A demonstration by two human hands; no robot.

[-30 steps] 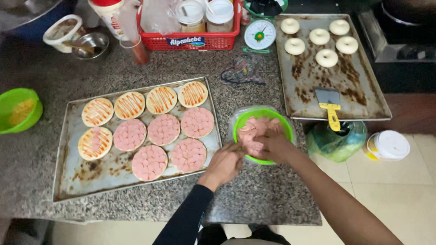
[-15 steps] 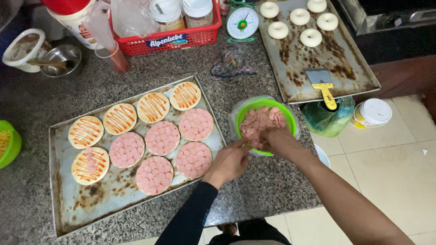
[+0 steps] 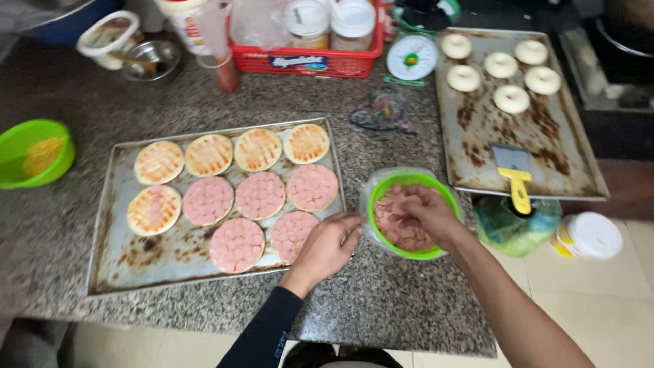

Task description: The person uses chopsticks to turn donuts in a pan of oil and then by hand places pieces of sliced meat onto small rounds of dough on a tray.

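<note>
A green bowl [image 3: 443,194] of pink sausage slices [image 3: 388,215] stands on the granite counter by its front edge. My right hand [image 3: 426,215] reaches into it, fingers pinching slices. My left hand [image 3: 327,245] rests beside the bowl, on the corner of a large baking tray [image 3: 109,245]. That tray holds several round dough bases: some covered in sausage slices [image 3: 260,195], some only striped with sauce [image 3: 210,155].
A second tray [image 3: 484,136] at the right carries several plain dough rounds [image 3: 511,99] and a yellow-handled scraper [image 3: 516,178]. Behind are a red basket [image 3: 306,61], a small scale [image 3: 412,58], tubs and a metal bowl. Another green bowl [image 3: 30,153] sits far left.
My view has shifted slightly. My right hand stays in the green bowl working among the slices; my left hand stays beside the bowl at the tray corner.
</note>
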